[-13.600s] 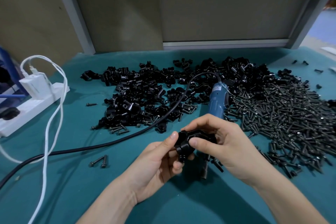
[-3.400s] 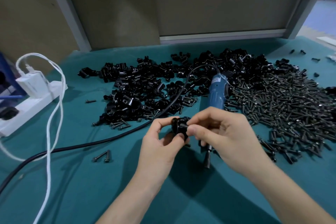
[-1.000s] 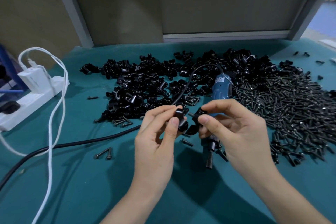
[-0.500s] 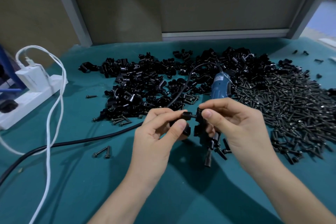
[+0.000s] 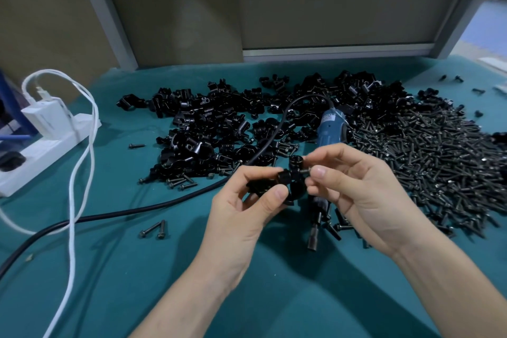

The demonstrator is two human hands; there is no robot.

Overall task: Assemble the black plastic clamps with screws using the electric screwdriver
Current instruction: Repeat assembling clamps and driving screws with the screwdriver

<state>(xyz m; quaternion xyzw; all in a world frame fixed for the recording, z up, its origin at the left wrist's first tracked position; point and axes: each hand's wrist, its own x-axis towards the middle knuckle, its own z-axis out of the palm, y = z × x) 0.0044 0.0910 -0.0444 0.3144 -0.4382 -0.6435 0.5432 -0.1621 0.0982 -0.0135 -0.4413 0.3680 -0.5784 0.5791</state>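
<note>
At the left edge of the desk (image 5: 131, 288), on its teal cover, a white power strip (image 5: 41, 155) carries a white charger (image 5: 48, 119), and a white cable (image 5: 72, 200) loops from it toward the near edge. A black cord (image 5: 153, 207) runs in from the left edge, with two loose screws (image 5: 153, 229) just beside it. Toward the far edge spreads a heap of black clamp parts (image 5: 214, 132). Above the middle of the desk the left hand (image 5: 241, 217) pinches a black clamp (image 5: 285, 182) between thumb and curled fingers (image 5: 241, 175). The right hand (image 5: 365, 195) pinches a screw (image 5: 304, 171) that meets the clamp's side, thumb and forefinger pressed on its end. Under the hands lies the blue electric screwdriver (image 5: 329, 129), joined to the cord, its tip toward the near edge. Toward the right edge lies a broad heap of screws (image 5: 439, 162), touching the clamp heap
</note>
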